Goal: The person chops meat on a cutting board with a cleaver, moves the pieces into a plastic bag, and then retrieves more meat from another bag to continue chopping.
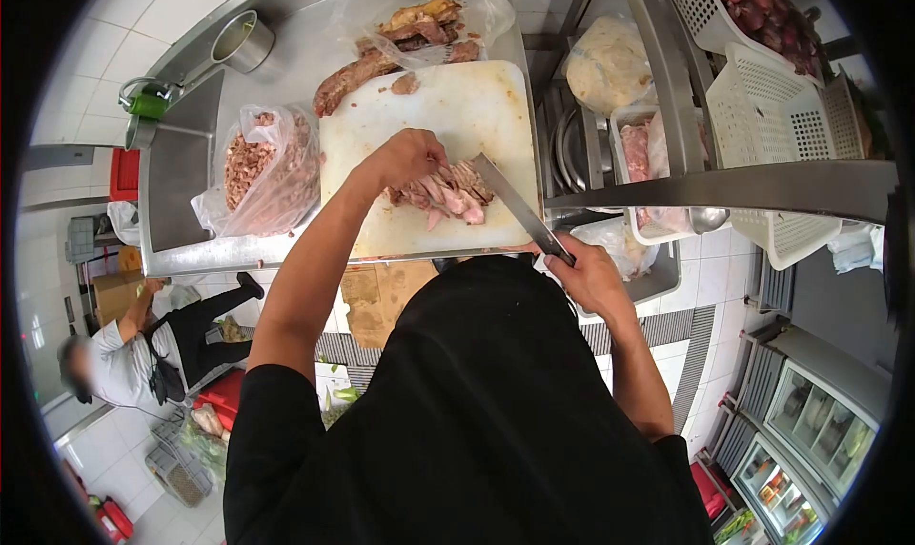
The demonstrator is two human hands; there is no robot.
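My right hand (593,276) is wrapped round the dark handle of a kitchen knife (515,202). The blade slants up and left, its far end beside the sliced meat (443,194) on the white cutting board (367,149). My left hand (412,157) is closed, its fingers curled down at the upper edge of the sliced meat; the fingertips are partly hidden. A small meat piece (405,83) lies farther up the board. Along the board's far-left edge is a long browned strip of meat (348,82).
Left of the board sits a plastic bag of diced meat (250,168), near a metal pot (242,41). More browned meat (419,20) lies on a plastic bag at the back. A metal rack (686,190) with white baskets (762,106) stands right. Another person (143,354) is at far left.
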